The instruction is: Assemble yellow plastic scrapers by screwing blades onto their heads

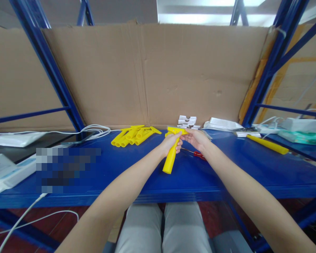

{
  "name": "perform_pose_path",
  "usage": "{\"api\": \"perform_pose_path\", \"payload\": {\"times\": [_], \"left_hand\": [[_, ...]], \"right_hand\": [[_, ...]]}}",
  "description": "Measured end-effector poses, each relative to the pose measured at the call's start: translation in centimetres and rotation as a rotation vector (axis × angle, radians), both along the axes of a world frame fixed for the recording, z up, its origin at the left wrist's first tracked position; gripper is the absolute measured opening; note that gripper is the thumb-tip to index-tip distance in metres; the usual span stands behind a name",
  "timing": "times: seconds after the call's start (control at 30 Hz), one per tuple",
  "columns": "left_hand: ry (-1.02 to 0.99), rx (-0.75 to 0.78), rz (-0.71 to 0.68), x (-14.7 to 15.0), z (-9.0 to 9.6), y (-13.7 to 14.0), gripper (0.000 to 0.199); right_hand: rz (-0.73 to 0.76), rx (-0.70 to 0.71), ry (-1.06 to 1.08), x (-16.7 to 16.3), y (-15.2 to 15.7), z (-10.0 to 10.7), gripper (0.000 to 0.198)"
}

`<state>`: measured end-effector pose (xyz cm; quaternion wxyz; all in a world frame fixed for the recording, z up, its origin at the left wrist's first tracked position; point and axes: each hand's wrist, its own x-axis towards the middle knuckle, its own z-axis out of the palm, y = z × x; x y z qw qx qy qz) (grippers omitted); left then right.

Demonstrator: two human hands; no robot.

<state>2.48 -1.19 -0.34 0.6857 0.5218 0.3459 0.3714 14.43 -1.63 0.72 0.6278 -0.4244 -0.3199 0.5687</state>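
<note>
My left hand [171, 143] is clenched around the upper part of a yellow scraper handle [170, 160], whose long hollow end slants down and toward me below my fist. Its wide head [177, 131] sits just above my knuckles. My right hand [197, 138] meets it from the other side, fingertips pinching the head's right end; I cannot tell whether anything small lies between those fingers. Both hands hover just over the blue shelf [226, 172].

Just under my right wrist lies a red-handled screwdriver [197, 153], flat on the shelf. To the left of my left hand, near the back, is a heap of yellow handles [133, 135] like the one I hold. Behind my right hand stands a small stack of white pieces [187, 121], and further right a white packet [221, 123], then a single long yellow bar [267, 144], well apart. White cables [94, 130] coil far to my left. A cardboard sheet [152, 73] backs the shelf.
</note>
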Motion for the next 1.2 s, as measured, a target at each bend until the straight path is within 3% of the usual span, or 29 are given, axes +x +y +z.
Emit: {"api": "perform_pose_path", "payload": {"times": [0.63,1.2], "left_hand": [[-0.113,-0.166,-0.077,-0.1,0.2,0.3,0.038],[-0.139,-0.205,-0.098,0.1,0.5,0.1,0.045]], "right_hand": [[-0.017,0.103,-0.026,-0.1,0.4,-0.7,0.023],[-0.122,0.162,-0.055,-0.1,1.1,-1.7,0.021]]}}
